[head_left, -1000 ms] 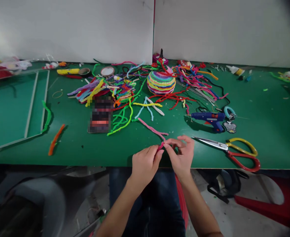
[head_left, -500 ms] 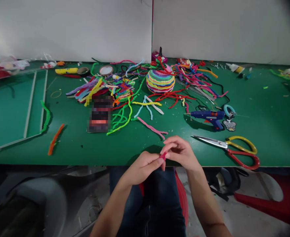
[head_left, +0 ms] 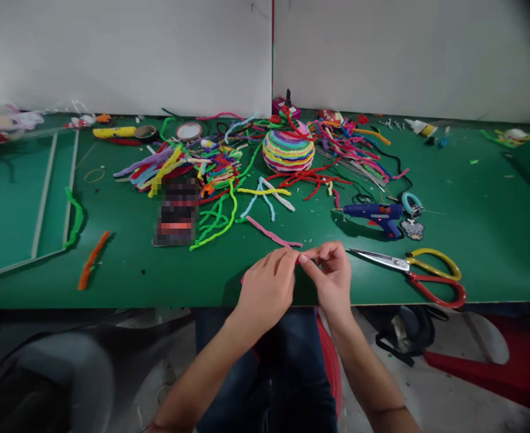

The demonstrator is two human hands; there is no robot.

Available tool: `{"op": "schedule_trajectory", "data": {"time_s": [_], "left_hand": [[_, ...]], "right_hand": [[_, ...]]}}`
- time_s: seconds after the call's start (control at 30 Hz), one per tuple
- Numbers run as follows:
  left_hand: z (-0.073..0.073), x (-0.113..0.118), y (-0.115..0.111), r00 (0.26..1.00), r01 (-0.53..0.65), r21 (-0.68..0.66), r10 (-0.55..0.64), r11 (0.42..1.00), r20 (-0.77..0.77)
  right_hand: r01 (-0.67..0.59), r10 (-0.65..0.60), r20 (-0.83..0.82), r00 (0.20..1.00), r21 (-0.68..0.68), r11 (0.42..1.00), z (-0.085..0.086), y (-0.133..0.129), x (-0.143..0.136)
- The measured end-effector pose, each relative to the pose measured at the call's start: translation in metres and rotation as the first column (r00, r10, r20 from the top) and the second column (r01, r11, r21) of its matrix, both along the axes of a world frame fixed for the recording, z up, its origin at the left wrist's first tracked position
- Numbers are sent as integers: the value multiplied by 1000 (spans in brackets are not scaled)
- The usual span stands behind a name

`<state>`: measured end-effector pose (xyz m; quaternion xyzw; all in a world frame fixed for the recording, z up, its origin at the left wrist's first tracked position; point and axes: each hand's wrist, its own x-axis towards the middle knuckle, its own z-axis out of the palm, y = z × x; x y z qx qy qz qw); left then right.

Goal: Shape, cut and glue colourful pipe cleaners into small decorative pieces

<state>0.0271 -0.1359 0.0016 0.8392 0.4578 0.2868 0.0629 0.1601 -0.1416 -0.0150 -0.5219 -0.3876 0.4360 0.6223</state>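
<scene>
Deep-pink strand pinched between two hands

We take the hands as the centre of our clock, with 12 o'clock toward the pale grey wall panels [head_left: 359, 54]. Between the fingertips, above the near edge of the smooth green table [head_left: 193, 282], we see a sliver of a deep-pink, fuzzy strand [head_left: 298, 260]; the fingers cover the rest. The right hand [head_left: 330, 276] grips it between thumb and forefinger, the other fingers curled. The left hand [head_left: 267, 288] shows us its back, its fingers bent over and closed on the same strand; its thumb is hidden.

Just beyond the fingertips, between 10 and 11 o'clock, lies a light-pink fuzzy strand [head_left: 269, 233]. At 11 o'clock we find a yellow fuzzy strand [head_left: 265, 192] crossing pale-blue and white ones. A ball striped in rainbow-coloured fuzzy cord [head_left: 288, 150] sits at 12, with loose red fuzzy strands [head_left: 307, 178] in front of it.

At 2 o'clock a blue plastic glue gun [head_left: 373, 211] lies on its side, nozzle toward 9. At 3 we see steel scissors with one yellow and one red handle [head_left: 398, 263], their tip just beside the right hand. An orange fuzzy piece [head_left: 94, 260] lies well apart, at 9.
</scene>
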Motion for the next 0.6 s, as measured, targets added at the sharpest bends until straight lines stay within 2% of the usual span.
{"op": "schedule_trajectory", "data": {"time_s": [0.13,0.23,0.3,0.37,0.43,0.57,0.6], "left_hand": [[-6,13,6,998,35,300,-17,953,-62],[-4,18,10,997,83,414,-74,906,-40],[2,23,12,989,73,349,-112,934,93],[9,30,12,954,72,179,-119,981,273],[15,37,11,914,86,37,-94,996,396],[15,50,8,885,39,-49,-11,998,466],[14,53,9,872,38,-111,22,993,490]], "right_hand": [[131,-133,-132,982,-24,991,2,-5,-3],[160,-161,-250,955,-26,987,6,-6,0],[194,-191,-259,947,-14,981,9,-7,2],[251,-242,-226,944,12,968,12,-9,3],[301,-285,-197,938,52,952,15,-12,3],[362,-337,-199,920,109,926,17,-16,2],[373,-346,-202,916,111,921,17,-16,4]]}}
